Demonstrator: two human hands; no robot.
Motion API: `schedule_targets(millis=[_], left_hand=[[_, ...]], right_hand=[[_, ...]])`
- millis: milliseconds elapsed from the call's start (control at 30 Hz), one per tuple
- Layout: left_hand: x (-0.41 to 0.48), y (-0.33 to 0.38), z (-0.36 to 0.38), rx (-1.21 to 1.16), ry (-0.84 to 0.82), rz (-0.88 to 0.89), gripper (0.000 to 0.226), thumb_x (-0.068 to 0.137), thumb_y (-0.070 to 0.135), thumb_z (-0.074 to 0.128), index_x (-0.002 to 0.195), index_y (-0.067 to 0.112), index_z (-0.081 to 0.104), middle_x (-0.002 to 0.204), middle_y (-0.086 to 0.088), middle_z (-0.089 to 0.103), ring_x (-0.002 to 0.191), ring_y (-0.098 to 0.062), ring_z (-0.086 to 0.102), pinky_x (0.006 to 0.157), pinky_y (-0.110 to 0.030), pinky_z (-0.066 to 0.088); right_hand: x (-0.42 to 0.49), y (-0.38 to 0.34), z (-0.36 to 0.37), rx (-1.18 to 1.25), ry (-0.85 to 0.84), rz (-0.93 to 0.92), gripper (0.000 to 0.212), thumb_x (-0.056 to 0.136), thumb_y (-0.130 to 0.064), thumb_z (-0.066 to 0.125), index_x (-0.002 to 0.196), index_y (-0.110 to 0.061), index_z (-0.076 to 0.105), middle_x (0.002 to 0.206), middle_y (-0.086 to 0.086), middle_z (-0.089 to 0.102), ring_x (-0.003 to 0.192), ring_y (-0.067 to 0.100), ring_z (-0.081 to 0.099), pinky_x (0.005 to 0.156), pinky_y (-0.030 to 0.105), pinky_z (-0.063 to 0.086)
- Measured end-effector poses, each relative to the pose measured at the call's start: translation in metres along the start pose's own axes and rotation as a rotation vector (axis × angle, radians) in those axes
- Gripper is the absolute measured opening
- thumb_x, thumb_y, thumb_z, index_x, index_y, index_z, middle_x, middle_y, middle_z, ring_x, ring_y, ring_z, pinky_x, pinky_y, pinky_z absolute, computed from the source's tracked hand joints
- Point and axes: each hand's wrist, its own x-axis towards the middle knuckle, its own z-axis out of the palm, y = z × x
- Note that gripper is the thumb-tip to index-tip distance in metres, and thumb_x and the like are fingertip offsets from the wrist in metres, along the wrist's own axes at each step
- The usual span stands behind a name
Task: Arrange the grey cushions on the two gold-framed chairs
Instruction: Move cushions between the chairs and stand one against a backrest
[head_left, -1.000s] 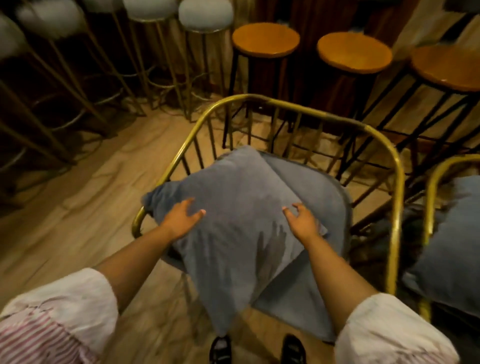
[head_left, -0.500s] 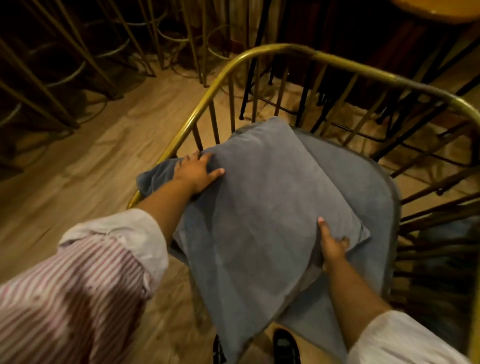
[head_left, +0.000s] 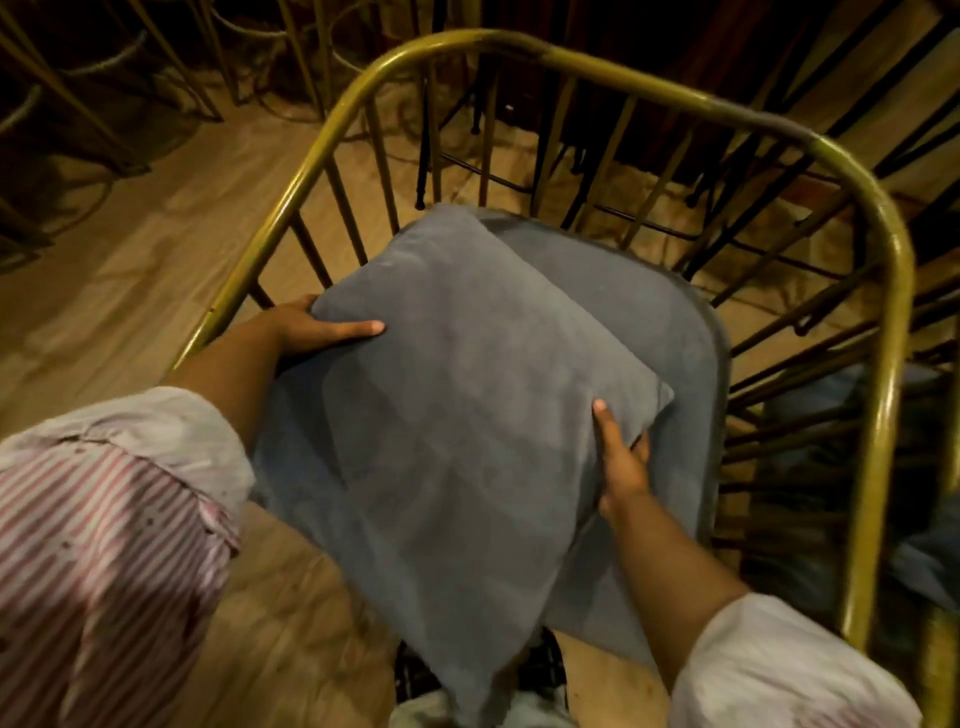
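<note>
Cushion (head_left: 457, 415) on chair (head_left: 878, 291) seat

The cushion (head_left: 457, 415) is matt grey cloth, perhaps velvety; the chair frame (head_left: 878, 322) is shiny gold metal; the floor (head_left: 130, 270) looks smooth wood.

cushion (head_left: 441, 415): hides seat | second chair (head_left: 935, 649): cropped right, blurred

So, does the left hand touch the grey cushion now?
Touching. The head view shows the left hand gripping the left corner of the grey cushion, thumb lying flat on top of the fabric.
</note>
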Motion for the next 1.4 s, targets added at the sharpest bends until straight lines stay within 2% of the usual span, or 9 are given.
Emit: schedule_targets(millis=[267, 533, 633, 800, 900, 967, 1067, 1267, 1400], left_hand=[[-0.043, -0.066, 0.059, -0.349, 0.112, -0.029, 0.095, 0.064, 0.055, 0.077, 0.144, 0.026, 0.035, 0.149, -0.007, 0.044, 0.132, -0.034, 0.045, 0.110, -0.045, 0.039], [-0.061, -0.062, 0.075, -0.239, 0.072, 0.010, 0.118, 0.037, 0.075, 0.076, 0.141, 0.030, 0.042, 0.142, -0.006, 0.052, 0.127, -0.033, 0.051, 0.107, -0.048, 0.043], [-0.051, -0.067, 0.086, -0.135, -0.020, -0.049, 0.136, 0.029, 0.080, 0.071, 0.147, 0.032, 0.027, 0.152, -0.009, 0.038, 0.135, -0.036, 0.041, 0.110, -0.051, 0.037], [-0.034, -0.075, 0.101, 0.068, -0.017, -0.139, 0.123, 0.059, 0.072, 0.067, 0.151, 0.034, -0.006, 0.159, -0.020, 0.015, 0.141, -0.045, 0.027, 0.115, -0.053, 0.028], [-0.040, -0.062, 0.105, 0.196, 0.010, -0.051, 0.096, 0.083, 0.057, 0.055, 0.152, 0.030, -0.005, 0.157, -0.023, 0.022, 0.140, -0.043, 0.029, 0.114, -0.050, 0.029], [-0.052, -0.046, 0.105, 0.250, -0.026, 0.034, 0.086, 0.088, 0.052, 0.051, 0.153, 0.025, 0.002, 0.157, -0.022, 0.023, 0.142, -0.041, 0.027, 0.115, -0.049, 0.028], [-0.079, -0.004, 0.104, 0.185, -0.081, 0.192, 0.073, 0.090, 0.037, 0.056, 0.150, 0.009, 0.025, 0.153, -0.018, 0.034, 0.139, -0.037, 0.035, 0.113, -0.043, 0.031], [-0.170, 0.126, 0.117, 0.232, -0.134, 0.466, 0.061, 0.095, 0.033, 0.049, 0.145, 0.003, 0.033, 0.155, -0.019, 0.028, 0.144, -0.033, 0.025, 0.117, -0.038, 0.024], [-0.228, 0.198, 0.155, 0.228, -0.191, 0.657, 0.055, 0.094, 0.034, 0.051, 0.141, 0.007, 0.041, 0.150, -0.018, 0.033, 0.139, -0.032, 0.034, 0.112, -0.036, 0.028]], right_hand=[[0.005, -0.052, -0.022, -0.247, -0.163, -0.123, 0.089, 0.078, -0.028, 0.077, 0.151, -0.024, 0.025, 0.155, 0.004, 0.034, 0.138, 0.030, 0.039, 0.111, 0.043, 0.038], [-0.007, -0.036, -0.062, -0.209, -0.030, -0.104, 0.091, 0.071, -0.033, 0.081, 0.148, -0.032, 0.032, 0.151, 0.004, 0.041, 0.132, 0.032, 0.045, 0.107, 0.052, 0.041], [-0.008, -0.031, -0.068, -0.382, -0.049, -0.064, 0.087, 0.080, -0.041, 0.072, 0.151, -0.032, 0.022, 0.155, 0.007, 0.034, 0.136, 0.035, 0.040, 0.110, 0.050, 0.037], [-0.022, -0.027, -0.061, -0.677, -0.141, -0.031, 0.083, 0.094, -0.043, 0.050, 0.154, -0.019, -0.004, 0.162, 0.011, 0.012, 0.144, 0.037, 0.025, 0.115, 0.043, 0.025], [-0.038, -0.035, -0.060, -0.747, -0.168, -0.066, 0.078, 0.095, -0.031, 0.053, 0.153, -0.011, 0.006, 0.160, 0.013, 0.019, 0.143, 0.034, 0.029, 0.112, 0.035, 0.027], [-0.054, -0.046, -0.063, -0.792, -0.188, -0.071, 0.063, 0.096, -0.026, 0.053, 0.148, -0.003, 0.028, 0.154, 0.017, 0.033, 0.137, 0.032, 0.039, 0.110, 0.033, 0.030], [-0.082, -0.070, -0.076, -0.821, -0.193, -0.137, 0.036, 0.098, -0.029, 0.048, 0.110, 0.001, 0.063, 0.118, 0.024, 0.060, 0.106, 0.032, 0.056, 0.103, 0.038, 0.041], [-0.126, -0.146, -0.133, -0.706, -0.053, -0.450, 0.036, 0.095, -0.025, 0.054, 0.121, -0.002, 0.063, 0.120, 0.018, 0.065, 0.116, 0.030, 0.059, 0.096, 0.031, 0.043], [-0.136, -0.213, -0.199, -0.704, 0.116, -0.640, 0.036, 0.094, -0.026, 0.056, 0.123, -0.006, 0.062, 0.123, 0.018, 0.064, 0.119, 0.030, 0.057, 0.096, 0.032, 0.041]])
